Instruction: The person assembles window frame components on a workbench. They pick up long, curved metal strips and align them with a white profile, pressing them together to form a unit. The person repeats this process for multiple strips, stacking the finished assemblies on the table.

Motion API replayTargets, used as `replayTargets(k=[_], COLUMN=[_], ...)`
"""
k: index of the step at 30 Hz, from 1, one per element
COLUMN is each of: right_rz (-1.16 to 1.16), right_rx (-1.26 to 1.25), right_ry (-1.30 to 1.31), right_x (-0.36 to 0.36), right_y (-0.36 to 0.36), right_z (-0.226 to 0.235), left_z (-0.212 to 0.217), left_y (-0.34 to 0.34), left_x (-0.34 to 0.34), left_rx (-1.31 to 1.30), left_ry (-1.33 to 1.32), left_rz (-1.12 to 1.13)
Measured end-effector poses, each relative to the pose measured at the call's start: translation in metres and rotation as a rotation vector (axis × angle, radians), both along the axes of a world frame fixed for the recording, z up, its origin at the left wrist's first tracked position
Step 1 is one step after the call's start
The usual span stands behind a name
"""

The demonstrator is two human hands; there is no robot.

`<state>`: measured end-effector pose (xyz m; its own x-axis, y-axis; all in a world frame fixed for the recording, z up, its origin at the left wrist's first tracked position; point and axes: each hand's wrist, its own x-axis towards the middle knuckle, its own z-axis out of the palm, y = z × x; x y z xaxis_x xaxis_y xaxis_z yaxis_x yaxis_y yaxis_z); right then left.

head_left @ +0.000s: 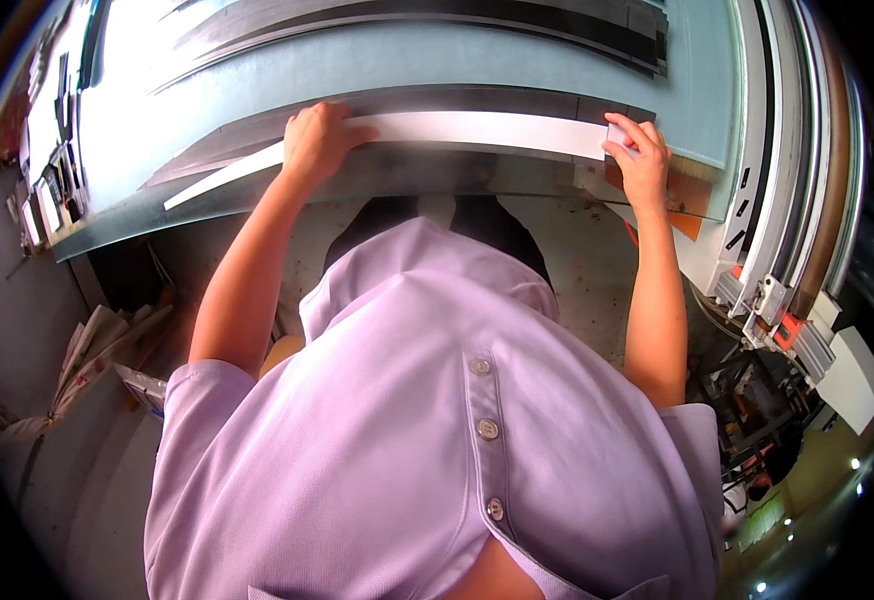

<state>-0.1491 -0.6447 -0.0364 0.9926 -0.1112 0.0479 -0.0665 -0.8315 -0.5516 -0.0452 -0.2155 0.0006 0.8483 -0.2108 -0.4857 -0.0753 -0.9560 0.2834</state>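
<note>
A long, narrow white strip [487, 130] lies along the near part of a glass-like table, over dark grey strips [427, 98]. My left hand [319, 145] grips it left of its middle, thumb stretched along it toward the right and fingers curled at its far edge. The strip's thin left end reaches past that hand toward the table's near edge. At the right end my right hand [642, 160] is closed, thumb and fingers pinching a small pale piece [617, 138]. Whether that piece belongs to the strip or is separate, I cannot tell.
More dark strips [557, 28] are stacked farther back on the pale blue tabletop [357, 65]. A brown, brush-like thing [690, 185] sits by my right wrist. Metal rails [772, 150] run along the right side. Several small dark and pale pieces [57, 190] lie at the left edge.
</note>
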Motion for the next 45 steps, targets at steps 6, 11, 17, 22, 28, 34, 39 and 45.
replayTargets(k=[6,11,17,22,28,34,39,45], right_rz=[0.011,0.134,0.026,-0.027,-0.063,-0.088,-0.088,-0.084], right_rx=[-0.333,0.292,0.071,0.018,0.061,0.104,0.117,0.104], right_ry=[-0.081,0.090,-0.012,0.188,0.263,0.292,0.297,0.298], right_x=[0.006,0.020,0.019,0.024,0.027,0.027,0.026,0.026], right_y=[0.042,0.171,0.186,0.190,0.189,0.186,0.183,0.184], right_z=[0.018,0.010,-0.001,0.005,0.007,0.003,-0.001,0.002], left_z=[-0.011,0.007,0.033,0.046,0.018,0.008,0.009,0.011], left_y=[0.002,-0.007,0.099,0.263,0.333,0.339,0.338,0.337], left_x=[-0.005,-0.011,-0.001,0.027,0.037,0.037,0.040,0.040], left_rx=[0.023,0.153,0.061,0.083,0.011,-0.073,-0.066,-0.060], left_ry=[-0.100,-0.135,-0.081,0.042,-0.057,-0.098,-0.107,-0.069], left_rz=[-0.041,-0.075,-0.088,0.221,0.309,0.320,0.305,0.350])
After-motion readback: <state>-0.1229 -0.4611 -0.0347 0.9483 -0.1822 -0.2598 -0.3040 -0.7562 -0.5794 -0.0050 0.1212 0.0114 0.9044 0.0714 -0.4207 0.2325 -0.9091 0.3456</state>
